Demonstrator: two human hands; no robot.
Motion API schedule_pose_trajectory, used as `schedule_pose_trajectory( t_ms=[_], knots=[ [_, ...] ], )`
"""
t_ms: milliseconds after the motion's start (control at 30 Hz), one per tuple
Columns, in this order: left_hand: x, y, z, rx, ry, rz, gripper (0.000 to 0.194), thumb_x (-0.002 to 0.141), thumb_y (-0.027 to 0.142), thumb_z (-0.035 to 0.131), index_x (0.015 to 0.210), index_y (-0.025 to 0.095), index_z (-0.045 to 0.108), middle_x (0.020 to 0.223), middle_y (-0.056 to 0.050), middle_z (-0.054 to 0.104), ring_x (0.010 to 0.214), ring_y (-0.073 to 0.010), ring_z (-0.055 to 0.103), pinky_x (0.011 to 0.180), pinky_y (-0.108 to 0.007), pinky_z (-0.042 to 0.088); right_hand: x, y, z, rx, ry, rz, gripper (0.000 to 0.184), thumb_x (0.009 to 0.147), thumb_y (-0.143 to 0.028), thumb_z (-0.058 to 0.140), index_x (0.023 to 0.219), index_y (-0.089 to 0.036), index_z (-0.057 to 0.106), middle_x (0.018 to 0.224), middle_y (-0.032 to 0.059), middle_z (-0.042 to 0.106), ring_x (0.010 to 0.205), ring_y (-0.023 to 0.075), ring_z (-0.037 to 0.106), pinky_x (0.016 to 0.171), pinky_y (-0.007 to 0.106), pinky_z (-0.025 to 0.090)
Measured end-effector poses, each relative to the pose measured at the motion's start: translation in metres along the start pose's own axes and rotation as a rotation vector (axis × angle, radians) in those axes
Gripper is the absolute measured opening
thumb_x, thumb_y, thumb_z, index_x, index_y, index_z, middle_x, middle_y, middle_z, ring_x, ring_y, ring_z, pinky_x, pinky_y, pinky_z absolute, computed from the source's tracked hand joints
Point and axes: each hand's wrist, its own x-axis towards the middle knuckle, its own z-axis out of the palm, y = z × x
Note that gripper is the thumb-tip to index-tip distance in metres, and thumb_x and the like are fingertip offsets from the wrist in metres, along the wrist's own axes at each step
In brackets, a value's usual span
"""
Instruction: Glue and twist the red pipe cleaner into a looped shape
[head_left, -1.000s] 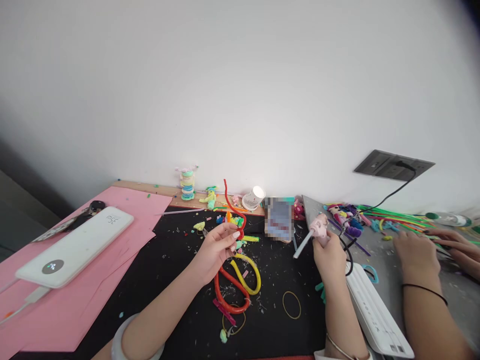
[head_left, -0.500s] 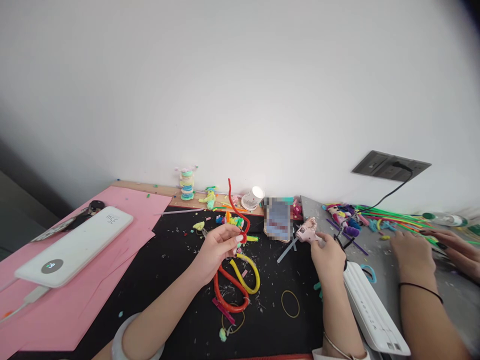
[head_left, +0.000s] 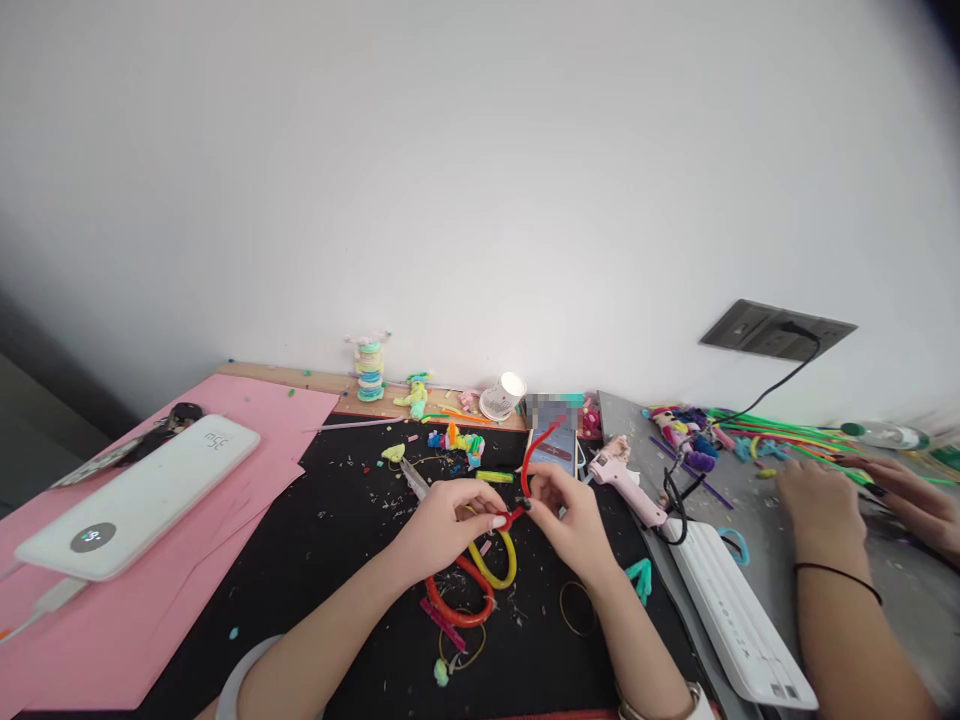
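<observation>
My left hand (head_left: pixel 448 528) and my right hand (head_left: pixel 571 522) meet over the black mat (head_left: pixel 352 570), both pinched on a red pipe cleaner (head_left: pixel 534 455) whose free end curves up toward a phone (head_left: pixel 555 448). Below my hands the red strand loops round on the mat (head_left: pixel 457 610), beside a yellow pipe cleaner loop (head_left: pixel 501 565). A pink glue gun (head_left: pixel 622 478) lies on the mat to the right of my right hand, its black cord (head_left: pixel 673 505) trailing off to the right.
A white power bank (head_left: pixel 142 495) rests on pink paper (head_left: pixel 165 590) at the left. A white keyboard-like slab (head_left: pixel 739 620) lies at the right. Another person's hands (head_left: pixel 825 505) work among green pipe cleaners (head_left: pixel 787 435). Scraps, a rubber band (head_left: pixel 577 607) and a small cup (head_left: pixel 504 395) dot the desk.
My right hand put down the pink glue gun and moved left to join my left hand on the red pipe cleaner. The pipe cleaner's upright end swung right and lower.
</observation>
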Motion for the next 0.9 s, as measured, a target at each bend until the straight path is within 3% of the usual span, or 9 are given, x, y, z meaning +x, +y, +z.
schedule_pose_trajectory(
  t_ms=[67,133,300,567,900],
  knots=[
    [0.0,0.0,0.0,0.008,-0.005,0.001,0.008,0.073,0.022,0.063,0.077,0.016,0.065,0.073,-0.004,0.064,0.067,-0.0167,0.061,0.062,-0.028,0.049,0.0,-0.003,0.008,-0.013,-0.005,-0.003,0.008,0.082,-0.024,0.051,0.081,-0.017,0.055,0.062,-0.0032,0.047,0.052,0.01,0.04,0.05,0.021,0.033],
    [0.001,-0.001,-0.001,-0.019,0.021,-0.004,0.008,0.073,0.022,0.064,0.077,0.015,0.065,0.075,-0.004,0.066,0.071,-0.0177,0.062,0.068,-0.029,0.05,0.001,-0.002,0.012,-0.029,0.054,0.013,0.016,0.083,-0.023,0.048,0.068,-0.018,0.05,0.058,-0.004,0.043,0.051,0.0095,0.038,0.05,0.021,0.031],
    [0.005,-0.004,-0.004,-0.128,0.121,-0.045,0.013,0.07,0.026,0.068,0.076,0.015,0.064,0.075,-0.005,0.068,0.074,-0.0181,0.064,0.073,-0.031,0.05,0.001,0.002,0.016,0.086,0.162,0.121,0.021,0.082,-0.026,0.049,0.064,-0.018,0.046,0.054,-0.0049,0.04,0.048,0.0093,0.037,0.047,0.021,0.029],
    [0.006,-0.002,-0.006,-0.249,0.299,-0.07,0.019,0.065,0.027,0.073,0.078,0.016,0.066,0.076,-0.003,0.068,0.073,-0.0166,0.063,0.072,-0.029,0.05,0.0,-0.002,0.024,0.283,0.035,0.239,0.022,0.08,-0.028,0.05,0.062,-0.02,0.039,0.056,-0.0061,0.034,0.049,0.009,0.032,0.047,0.021,0.027],
    [0.006,0.001,-0.005,-0.341,0.352,-0.058,0.02,0.066,0.026,0.072,0.08,0.016,0.061,0.072,0.0,0.064,0.067,-0.0126,0.06,0.068,-0.026,0.049,-0.001,-0.009,0.023,0.277,-0.051,0.157,0.019,0.08,-0.02,0.046,0.061,-0.019,0.044,0.055,-0.0051,0.044,0.052,0.0098,0.039,0.051,0.022,0.03]
  ],
)
